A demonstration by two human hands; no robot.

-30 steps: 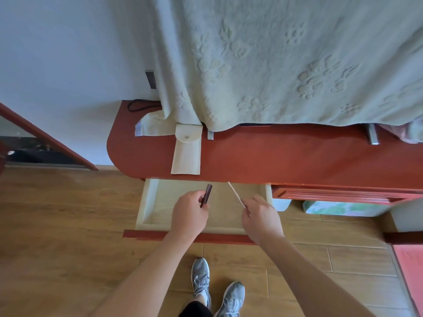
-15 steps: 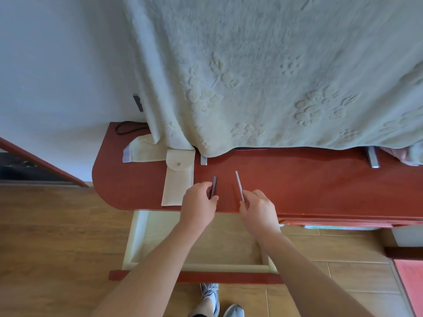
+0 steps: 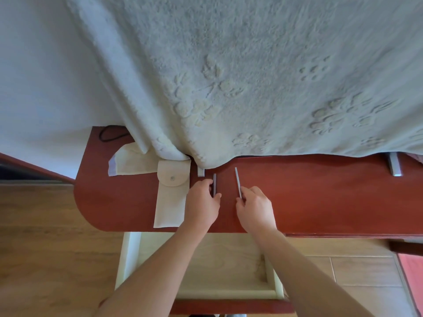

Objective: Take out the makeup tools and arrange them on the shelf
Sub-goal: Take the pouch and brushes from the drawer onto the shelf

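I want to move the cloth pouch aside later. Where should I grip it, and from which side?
Pinch the pouch at its near end, coming from the front edge of the shelf. It lies flat and long, that end is free, and its left side is clear; the left hand crowds the right side.

Glossy wooden shelf (image 3: pixel 320 202); cloth pouch (image 3: pixel 171 197); fleecy blanket (image 3: pixel 251 76).
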